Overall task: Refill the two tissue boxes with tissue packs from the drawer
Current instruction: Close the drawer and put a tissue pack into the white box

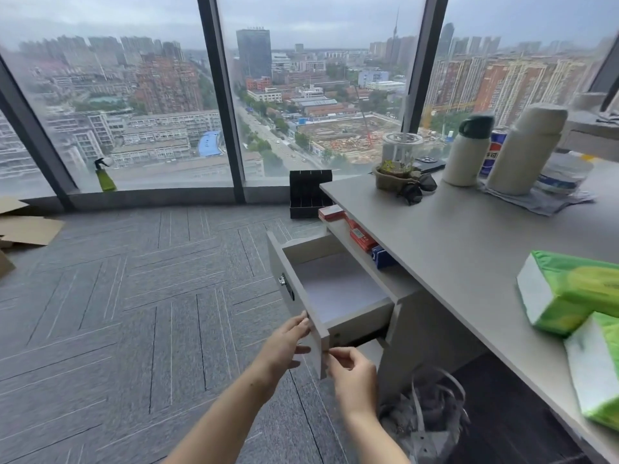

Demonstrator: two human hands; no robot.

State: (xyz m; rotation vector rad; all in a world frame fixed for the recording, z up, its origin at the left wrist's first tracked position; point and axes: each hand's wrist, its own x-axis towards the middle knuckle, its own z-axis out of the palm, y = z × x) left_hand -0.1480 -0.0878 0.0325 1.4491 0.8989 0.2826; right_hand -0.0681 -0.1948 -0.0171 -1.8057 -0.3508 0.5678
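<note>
The grey drawer [294,272] under the desk stands pulled out, and its inside shows nothing. My left hand [284,346] rests against the outer face of the drawer front near its lower corner, fingers spread on the panel. My right hand [351,373] sits just behind that corner, fingers curled by the panel's edge. Two green-and-white tissue packs [569,293] [596,366] lie on the grey desk [452,249] at the right. No tissue box is in view.
On the desk's far end stand two white flasks [469,152], a can, a small potted plant [392,175], sunglasses and a phone. A shelf under the desktop holds red and blue boxes [361,236]. A grey bag [432,420] sits below. Flat cardboard lies at the left on the carpet.
</note>
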